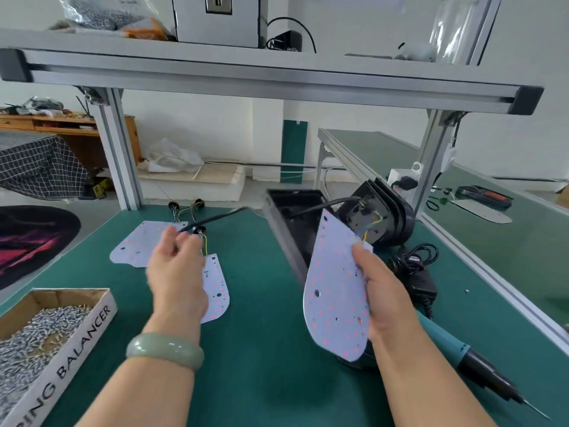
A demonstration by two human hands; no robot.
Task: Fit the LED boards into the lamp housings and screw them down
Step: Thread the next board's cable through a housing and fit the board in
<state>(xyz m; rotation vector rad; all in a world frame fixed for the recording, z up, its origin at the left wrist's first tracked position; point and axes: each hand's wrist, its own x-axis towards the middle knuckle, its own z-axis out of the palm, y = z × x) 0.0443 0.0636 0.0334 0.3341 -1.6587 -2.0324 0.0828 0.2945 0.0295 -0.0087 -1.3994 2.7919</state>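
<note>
At your far left a cardboard box of screws sits on the green table. Beyond it one LED board lies flat with coloured wires leading off its far edge. Your left hand, a green bracelet on the wrist, is raised above the table, and its fingertips pinch a black cable. A second board lies flat on the table, partly hidden under that hand. The cable runs right into an open black housing, which is tilted up on its edge near the middle of the table. Your right hand grips a third board by its right edge, thumb on the front face. It holds the board upright and off the table, just in front of the housing. Thin wires run from the board's top corner towards more housings stacked on edge behind. Right of your hand lie a black power adapter with a coiled lead and a teal electric screwdriver, its tip pointing toward the near right corner.
</note>
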